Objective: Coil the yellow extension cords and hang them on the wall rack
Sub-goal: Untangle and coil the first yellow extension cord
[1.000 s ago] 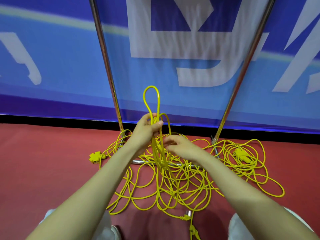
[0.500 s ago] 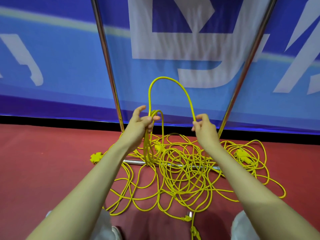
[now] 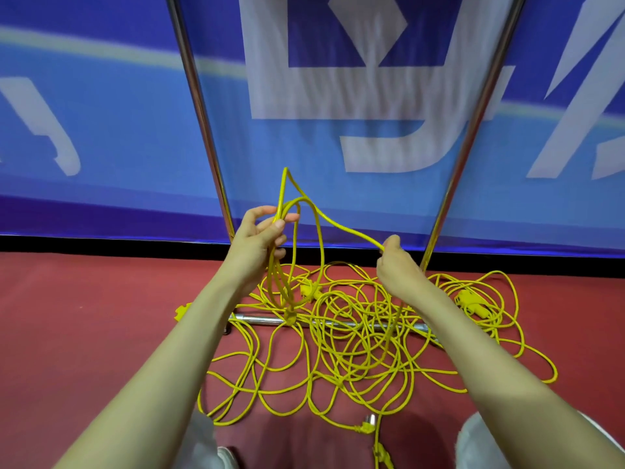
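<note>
A tangle of yellow extension cords lies on the red floor around the foot of a metal rack. My left hand holds a few hanging loops of cord, thumb and fingers curled round them at the top. A stretch of the same cord runs from those loops down to my right hand, which pinches it out to the right. Yellow sockets lie at the right and the left of the pile, and a plug lies near my feet.
The rack's two slanted chrome poles rise in front of a blue banner, joined by a low crossbar under the cords. Red floor stretches to the left. My knees show at the bottom edge.
My right hand has pulled the cord farther right and lower, so the tall arch between my hands has flattened into a sloping line. My left hand stays put with its loops.
</note>
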Available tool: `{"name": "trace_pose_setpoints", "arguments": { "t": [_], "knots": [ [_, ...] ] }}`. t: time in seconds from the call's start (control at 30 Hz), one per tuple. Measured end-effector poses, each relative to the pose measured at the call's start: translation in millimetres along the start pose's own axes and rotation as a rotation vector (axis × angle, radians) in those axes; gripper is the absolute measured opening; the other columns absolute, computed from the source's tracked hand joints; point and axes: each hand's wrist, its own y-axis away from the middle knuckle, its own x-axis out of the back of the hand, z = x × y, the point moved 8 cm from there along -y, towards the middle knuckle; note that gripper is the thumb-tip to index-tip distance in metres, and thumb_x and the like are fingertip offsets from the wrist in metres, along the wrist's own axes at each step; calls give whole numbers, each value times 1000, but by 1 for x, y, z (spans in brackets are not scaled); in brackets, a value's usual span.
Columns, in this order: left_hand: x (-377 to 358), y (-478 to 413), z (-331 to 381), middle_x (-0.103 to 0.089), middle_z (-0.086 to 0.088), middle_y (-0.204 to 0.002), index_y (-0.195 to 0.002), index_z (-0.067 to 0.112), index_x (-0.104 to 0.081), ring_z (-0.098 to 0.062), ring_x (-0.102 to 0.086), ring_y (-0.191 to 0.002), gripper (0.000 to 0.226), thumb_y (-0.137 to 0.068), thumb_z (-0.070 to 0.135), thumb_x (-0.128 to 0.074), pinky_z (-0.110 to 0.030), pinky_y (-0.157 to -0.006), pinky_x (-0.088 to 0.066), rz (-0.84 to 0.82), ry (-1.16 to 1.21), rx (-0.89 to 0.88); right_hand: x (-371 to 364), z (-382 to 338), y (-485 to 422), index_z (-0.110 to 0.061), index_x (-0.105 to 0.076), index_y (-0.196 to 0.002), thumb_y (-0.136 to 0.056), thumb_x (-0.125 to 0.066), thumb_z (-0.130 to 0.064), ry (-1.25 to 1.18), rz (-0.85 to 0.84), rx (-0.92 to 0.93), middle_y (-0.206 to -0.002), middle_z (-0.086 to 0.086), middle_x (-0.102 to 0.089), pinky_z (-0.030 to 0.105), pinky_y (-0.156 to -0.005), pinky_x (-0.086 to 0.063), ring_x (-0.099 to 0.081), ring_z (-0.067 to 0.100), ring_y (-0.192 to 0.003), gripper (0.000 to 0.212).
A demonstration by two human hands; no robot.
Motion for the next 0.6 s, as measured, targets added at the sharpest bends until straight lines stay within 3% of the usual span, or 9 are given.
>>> {"name": "trace_pose_setpoints", "arguments": {
  "t": [0.1, 0.2, 0.33, 0.4, 0.5, 0.6],
  "knots": [
    [1, 0, 3, -68, -9, -106, -105, 15, -41, -7, -41, -53, 16, -98, 1, -46, -17, -48, -34, 27, 70, -10, 9, -7, -1, -10, -49, -120, -101, -36, -13, 25, 61, 96, -102, 15, -54, 42, -79, -46, -55, 37, -96, 24],
    [3, -1, 6, -69, -9, -105, -101, 15, -40, -8, -41, -53, 16, -98, 1, -46, -17, -47, -34, 48, 123, -32, 12, -5, -1, -13, -46, -126, -103, -35, -22, 210, 65, 93, -102, 16, -62, 38, -70, -39, -57, 37, -99, 27],
    [8, -2, 5, -67, -10, -105, -98, 18, -36, -7, -41, -52, 21, -98, -1, -45, -16, -46, -33, 104, 83, -73, -2, 0, 2, -3, -41, -121, -97, -38, -5, 260, -40, 22, -106, 17, -56, 35, -72, -39, -55, 38, -103, 25],
    [8, -2, 6, -65, -10, -106, -98, 19, -35, -6, -41, -52, 22, -98, -1, -45, -16, -46, -33, 114, 75, -85, -10, -4, 4, -12, -43, -130, -98, -36, -7, 309, -91, 111, -116, 18, -56, 36, -78, -40, -54, 37, -107, 33],
    [10, -3, 6, -65, -8, -107, -98, 19, -38, -6, -42, -52, 21, -98, 0, -45, -15, -46, -33, 118, 81, -88, -10, -13, 10, -26, -41, -135, -101, -34, -15, 434, -77, 188, -114, 15, -61, 37, -76, -41, -58, 37, -105, 36],
    [13, -3, 6, -65, -7, -108, -98, 18, -39, -7, -41, -52, 19, -98, 0, -45, -15, -46, -35, 131, 90, -79, -15, -21, 18, -10, -35, -130, -94, -39, -3, 517, -99, 209, -112, 15, -63, 36, -72, -40, -60, 36, -104, 37]
  ]
}}
